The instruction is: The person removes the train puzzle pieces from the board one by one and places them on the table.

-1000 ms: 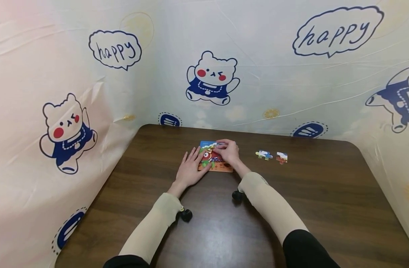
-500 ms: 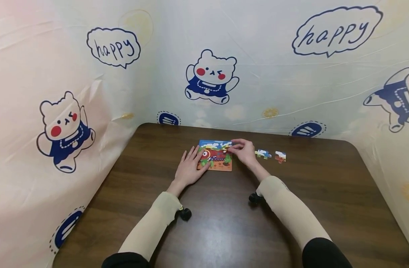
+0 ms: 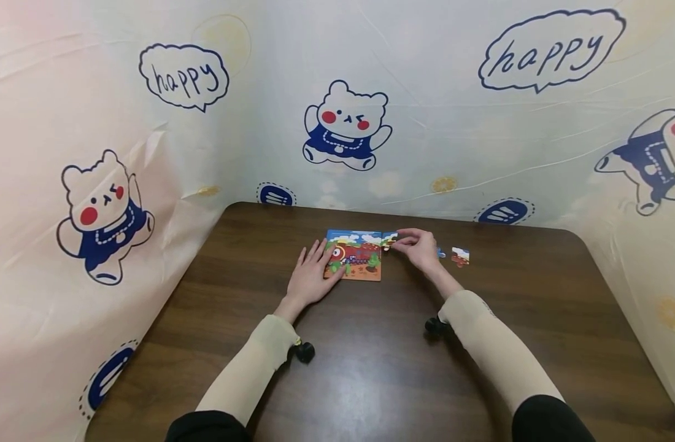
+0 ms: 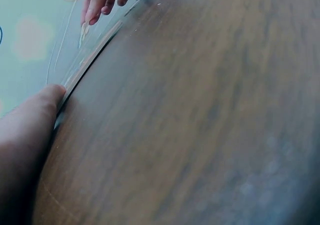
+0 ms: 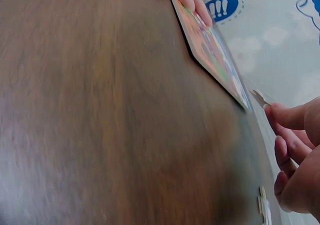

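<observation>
A colourful jigsaw puzzle board [image 3: 364, 270] with a red cartoon vehicle lies flat near the table's far side. My left hand [image 3: 308, 277] rests on its left part, fingers straight and spread, thumb near the lower edge. Just off the upper right edge, my right hand [image 3: 420, 250] pinches a puzzle piece [image 3: 389, 239] between thumb and fingertips. The right wrist view shows that piece [image 5: 259, 98] edge-on, held close past the corner of the board [image 5: 210, 52]. Its other fingers curl loosely below.
Right of the hand, a loose puzzle piece [image 3: 460, 256] lies on the brown table [image 3: 337, 368]. Another blue piece [image 3: 441, 252] is mostly hidden behind the right hand. A cartoon-printed curtain [image 3: 426, 141] rises behind the table's far edge.
My right hand has moved right from over the board, carrying the pinched piece past its edge, and now partly covers one loose piece. The left hand stays in place.
</observation>
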{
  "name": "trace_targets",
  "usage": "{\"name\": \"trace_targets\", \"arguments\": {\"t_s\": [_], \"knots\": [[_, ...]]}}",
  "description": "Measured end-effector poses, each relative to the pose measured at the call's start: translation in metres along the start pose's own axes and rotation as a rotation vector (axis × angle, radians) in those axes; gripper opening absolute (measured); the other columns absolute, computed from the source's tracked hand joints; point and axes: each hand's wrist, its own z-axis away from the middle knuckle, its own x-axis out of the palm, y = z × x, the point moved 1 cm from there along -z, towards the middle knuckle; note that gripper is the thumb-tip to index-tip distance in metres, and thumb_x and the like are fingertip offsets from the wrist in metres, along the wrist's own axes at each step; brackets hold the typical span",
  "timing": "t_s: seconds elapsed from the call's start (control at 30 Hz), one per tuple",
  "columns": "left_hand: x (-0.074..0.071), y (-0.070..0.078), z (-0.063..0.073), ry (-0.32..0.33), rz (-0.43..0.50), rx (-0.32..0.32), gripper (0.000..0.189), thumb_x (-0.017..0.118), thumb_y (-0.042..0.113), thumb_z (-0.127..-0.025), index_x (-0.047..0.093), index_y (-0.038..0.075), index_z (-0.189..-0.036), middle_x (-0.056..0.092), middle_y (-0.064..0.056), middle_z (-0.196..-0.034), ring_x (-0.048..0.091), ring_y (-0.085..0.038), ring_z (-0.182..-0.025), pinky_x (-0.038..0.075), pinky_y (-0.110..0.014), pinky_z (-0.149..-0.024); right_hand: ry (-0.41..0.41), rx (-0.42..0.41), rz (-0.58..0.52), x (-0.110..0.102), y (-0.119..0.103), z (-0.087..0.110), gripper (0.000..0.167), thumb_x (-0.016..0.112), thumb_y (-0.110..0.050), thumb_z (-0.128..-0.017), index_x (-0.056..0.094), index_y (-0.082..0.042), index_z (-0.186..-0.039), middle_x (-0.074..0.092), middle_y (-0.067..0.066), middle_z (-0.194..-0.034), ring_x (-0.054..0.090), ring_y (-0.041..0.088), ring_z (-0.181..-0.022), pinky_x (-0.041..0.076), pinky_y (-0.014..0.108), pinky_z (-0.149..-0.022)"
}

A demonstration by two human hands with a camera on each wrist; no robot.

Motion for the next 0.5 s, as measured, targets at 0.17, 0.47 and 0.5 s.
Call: {"name": "trace_targets", "arguments": {"t_s": [0.17, 0.47, 0.5], "knots": [[-0.002, 0.0, 0.0, -0.003, -0.002, -0.001, 0.087, 0.044, 0.076, -0.107, 0.03, 0.026, -0.176, 0.02, -0.005, -0.186, 0.015, -0.028, -0.175, 0.009, -0.057, -0.143, 0.001, 0.015, 0.04, -0.009, 0.005, 0.0, 0.04, 0.078, -0.009, -0.102, 0.071, 0.001, -0.141, 0.083, 0.022, -0.116, 0.078, 0.039, -0.114, 0.051, 0.017, -0.075], [-0.004, 0.004, 0.002, 0.005, 0.005, -0.001, 0.086, 0.045, 0.075, -0.107, 0.032, 0.025, -0.175, 0.023, -0.006, -0.185, 0.018, -0.029, -0.174, 0.01, -0.057, -0.142, -0.004, -0.007, 0.136, -0.018, 0.01, 0.001, 0.04, 0.077, -0.008, -0.103, 0.07, 0.003, -0.141, 0.083, 0.024, -0.115, 0.078, 0.043, -0.111, 0.057, 0.05, -0.107], [-0.004, 0.004, 0.002, 0.003, 0.005, -0.002, 0.086, 0.045, 0.075, -0.107, 0.032, 0.025, -0.175, 0.022, -0.006, -0.186, 0.017, -0.029, -0.174, 0.01, -0.057, -0.143, -0.006, -0.007, 0.141, -0.018, 0.011, 0.001, 0.04, 0.077, -0.008, -0.103, 0.07, 0.003, -0.141, 0.083, 0.024, -0.115, 0.078, 0.043, -0.111, 0.056, 0.05, -0.106]]}}
